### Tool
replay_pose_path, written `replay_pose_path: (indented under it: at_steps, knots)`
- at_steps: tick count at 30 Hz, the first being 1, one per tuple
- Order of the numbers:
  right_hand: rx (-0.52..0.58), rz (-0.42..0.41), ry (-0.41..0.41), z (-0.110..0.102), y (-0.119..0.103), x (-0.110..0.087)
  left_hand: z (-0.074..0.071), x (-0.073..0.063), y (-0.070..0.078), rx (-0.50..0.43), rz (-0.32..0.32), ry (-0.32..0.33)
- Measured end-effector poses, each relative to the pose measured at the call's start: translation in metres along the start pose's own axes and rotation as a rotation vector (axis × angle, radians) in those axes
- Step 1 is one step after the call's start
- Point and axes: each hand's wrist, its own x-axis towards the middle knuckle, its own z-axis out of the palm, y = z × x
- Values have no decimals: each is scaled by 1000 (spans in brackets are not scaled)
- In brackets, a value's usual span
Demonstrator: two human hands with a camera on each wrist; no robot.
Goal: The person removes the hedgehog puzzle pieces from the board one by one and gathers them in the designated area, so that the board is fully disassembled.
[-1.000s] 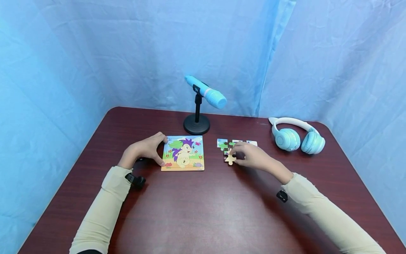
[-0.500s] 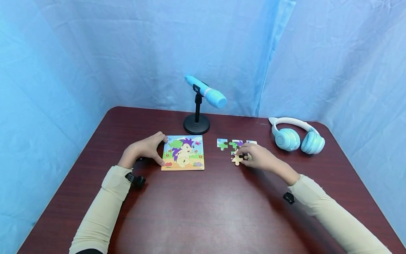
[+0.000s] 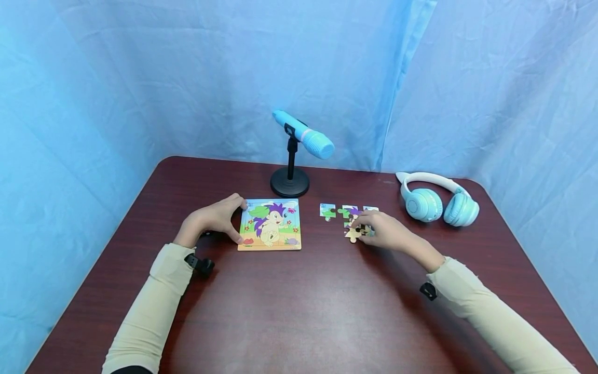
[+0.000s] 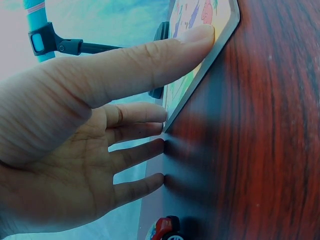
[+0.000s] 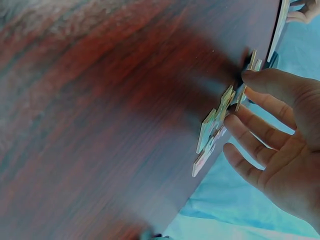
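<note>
My left hand (image 3: pixel 212 218) lies at the left side of a square puzzle board (image 3: pixel 294 244) with a purple hedgehog picture. In the left wrist view, its thumb rests on the board's face near a corner, and its other fingers extend straight toward the table. My right hand (image 3: pixel 388 231) pinches a cream and purple puzzle piece (image 3: pixel 352 236) between thumb and fingers. The right wrist view shows this piece tilted on edge. Loose beside it lie a green and blue puzzle piece (image 3: pixel 327 210) and several others, partly hidden by the right hand.
A blue microphone (image 3: pixel 306 136) on a black stand (image 3: pixel 289 183) stands behind the board. Cat-ear headphones (image 3: pixel 423 204) lie at the back right of the dark red table (image 3: pixel 289 311). Blue curtains (image 3: pixel 224 78) hang around it.
My right hand has shifted right with the pinched piece, mostly in the first half second, uncovering more of the loose pieces behind. The left hand and the board stay in place.
</note>
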Motion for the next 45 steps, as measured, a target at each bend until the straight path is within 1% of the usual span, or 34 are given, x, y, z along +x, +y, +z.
replay_pose_path:
  at_steps: [9, 15, 21, 31, 35, 38, 41, 45]
  knots:
    - [1, 12, -2, 1, -1, 0, -2, 0, 1, 2, -27, -16]
    - [-7, 15, 0, 1, -1, 0, -2, 0, 0, -5, -23, -14]
    - [-4, 22, -8, 1, -2, 0, -1, -1, -1, 0, -7, -9]
    - [-6, 11, -3, 3, -3, 0, -1, -1, -2, -2, -10, -12]
    - [-10, -5, 15, 4, -4, 0, 0, -1, -2, 6, -6, -14]
    - [-11, -44, 40, 6, -8, 4, 1, -1, -2, 12, -3, -12]
    - [11, -68, 49, 10, -16, 12, 0, -1, -1, 6, -2, -10]
    - [43, -59, 11, 17, -35, 27, -1, 0, 0, -3, -5, -12]
